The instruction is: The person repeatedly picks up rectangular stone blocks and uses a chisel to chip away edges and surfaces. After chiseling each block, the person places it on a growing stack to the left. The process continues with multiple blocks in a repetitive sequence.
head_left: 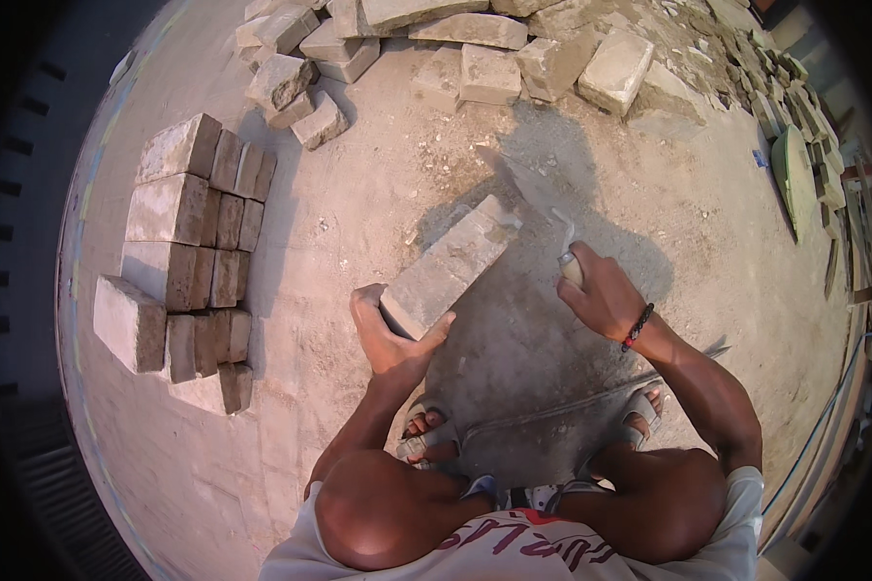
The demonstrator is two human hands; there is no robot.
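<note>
My left hand (389,334) grips the near end of a long grey-brown brick (451,266), thumb on one side and fingers on the other. The brick slants away to the far right, its top face rough and chipped. In my closed right hand (606,295) is the pale handle of a trowel (531,184). Its bent metal neck leads to a flat blade, slightly blurred, beside the brick's far end. Whether blade and brick touch, I cannot tell.
A stack of similar bricks (170,208) stands to the left in several rows. Loose bricks and rubble (489,73) lie heaped at the far side. On the right are a rounded pale green panel (794,182) and more broken pieces. My sandalled feet (428,434) flank dusty ground.
</note>
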